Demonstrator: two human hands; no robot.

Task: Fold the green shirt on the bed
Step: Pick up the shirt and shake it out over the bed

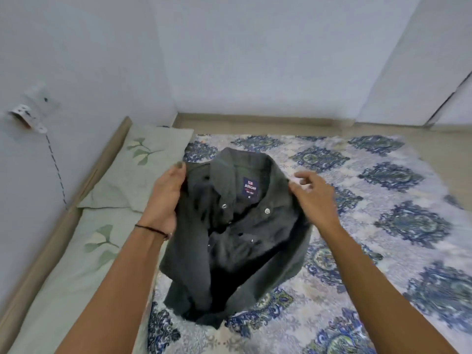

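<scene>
Both forearms reach forward from the bottom of the view, the left one wearing a dark cord at the wrist. Between them the dark green shirt (pixel 235 241) is held up by its shoulders, front facing the camera, its hem bunched on the blue-patterned bedspread (pixel 383 226). The left hand (pixel 166 198) is closed on the shirt's left shoulder edge, thumb in front and fingers hidden behind the cloth. The right hand (pixel 314 198) pinches the opposite shoulder with thumb and forefinger; its remaining fingers are spread loose above. The collar (pixel 242 162) stands open, showing the neck label (pixel 250 187) and two collar buttons. Judged from this, folding proper has not begun; the step in hand is to spread the garment flat. To do it well, keep both shoulder grips level, tension the cloth evenly, lower it onto bare bedspread, and smooth the bunched hem before folding any sleeve. Farther left, a leaf-printed pillow (pixel 138 175) lies against the wall side.
</scene>
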